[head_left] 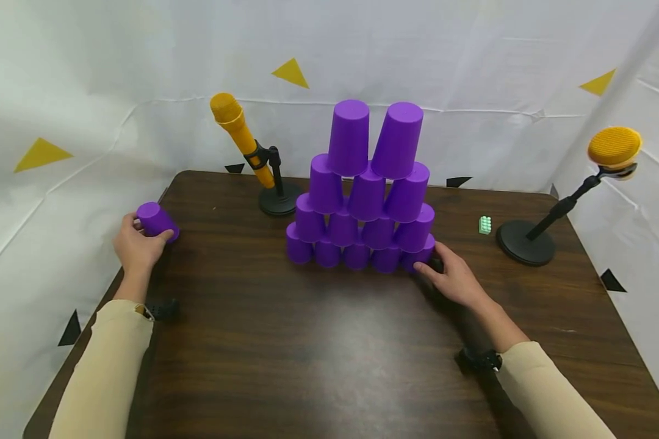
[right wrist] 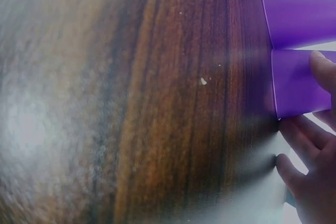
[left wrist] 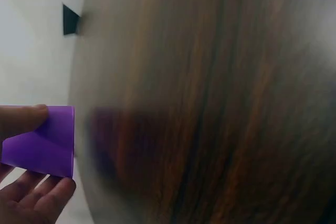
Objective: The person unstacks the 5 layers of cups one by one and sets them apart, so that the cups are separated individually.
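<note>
At the table's left edge, my left hand holds a purple cup, its closed end upward and the cup leaning. In the left wrist view, the thumb lies on one side of that cup and the fingers on the other. Purple cups stand upside down in a stepped stack, with two cups in the top row. My right hand grips the bottom row's rightmost cup. Its thumb is on the front of the cup, and the fingers reach round the outer side.
A yellow microphone on a black stand is behind and left of the stack. On the right is a round yellow-headed microphone with a black base. A small green block lies between the stack and that base.
</note>
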The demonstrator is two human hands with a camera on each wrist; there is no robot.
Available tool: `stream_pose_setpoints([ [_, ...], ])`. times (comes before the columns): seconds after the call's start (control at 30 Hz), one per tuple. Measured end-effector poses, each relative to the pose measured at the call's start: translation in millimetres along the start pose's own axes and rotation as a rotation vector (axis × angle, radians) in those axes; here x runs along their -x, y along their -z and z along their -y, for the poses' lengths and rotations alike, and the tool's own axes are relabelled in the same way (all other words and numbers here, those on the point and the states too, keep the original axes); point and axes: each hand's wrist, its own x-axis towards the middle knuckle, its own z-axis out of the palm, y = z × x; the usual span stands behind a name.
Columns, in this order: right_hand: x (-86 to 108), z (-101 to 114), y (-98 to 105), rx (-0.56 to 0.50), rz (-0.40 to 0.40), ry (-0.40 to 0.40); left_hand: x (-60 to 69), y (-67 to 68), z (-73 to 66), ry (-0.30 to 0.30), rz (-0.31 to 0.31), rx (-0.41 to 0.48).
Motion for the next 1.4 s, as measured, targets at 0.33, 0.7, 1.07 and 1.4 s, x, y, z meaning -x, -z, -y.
stream_pose_setpoints([
  [0.33,-0.2,-3.1,-2.0,-0.001,0.006,-0.002,-10.6,-6.0,10.7,0.039,0.03,-0.022],
  [0.7,-3.1,-3.0,-0.4,0.002,0.007,0.006,-7.1,-3.4,12.4,0.025,0.036,0.013],
  [1.07,-1.4,-2.7,-0.2,0.002,0.008,0.008,7.1,6.8,-43.2,-0.204,-0.377,0.286],
  [1.4,-2.2,-2.3,-0.6,0.005,0.008,0.004,78.7,12.9,-222.7,-0.849,-0.238,0.578],
])
